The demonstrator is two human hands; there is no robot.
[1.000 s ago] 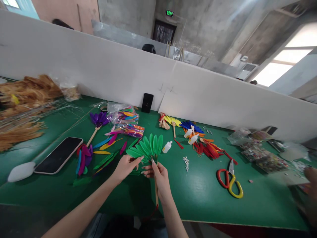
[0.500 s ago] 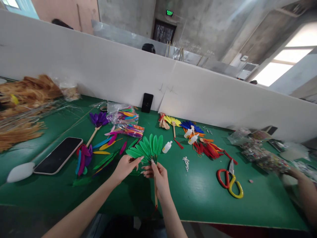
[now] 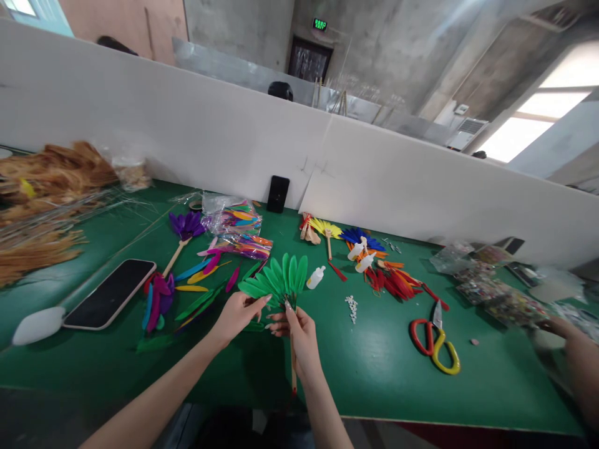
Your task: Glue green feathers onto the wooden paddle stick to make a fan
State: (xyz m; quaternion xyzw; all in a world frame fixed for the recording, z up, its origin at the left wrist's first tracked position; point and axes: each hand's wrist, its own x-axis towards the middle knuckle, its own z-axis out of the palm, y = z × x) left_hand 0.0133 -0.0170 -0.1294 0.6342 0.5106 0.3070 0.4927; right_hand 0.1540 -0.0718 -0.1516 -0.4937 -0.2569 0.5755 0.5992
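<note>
A fan of green feathers (image 3: pixel 286 275) on a wooden handle (image 3: pixel 294 368) is held above the near edge of the table. My right hand (image 3: pixel 300 333) is closed round the top of the handle, thumb at the feather bases. At the fan's left side, my left hand (image 3: pixel 239 315) pinches the lowest green feather between thumb and fingers. Loose green feathers (image 3: pixel 199 304) lie left of my left hand, beside yellow, blue and pink ones. A small white glue bottle (image 3: pixel 316 277) lies just right of the fan.
Scissors (image 3: pixel 438 343) and small white beads (image 3: pixel 351 309) lie to the right. Finished-looking yellow (image 3: pixel 326 227), blue (image 3: pixel 362 238) and purple (image 3: pixel 187 224) feather fans lie farther back. A phone (image 3: pixel 111 293) rests at left. Another person's hand (image 3: pixel 561 330) is at far right.
My hands and the green fan hold almost the same place. At the far right, the other person's hand has shifted slightly.
</note>
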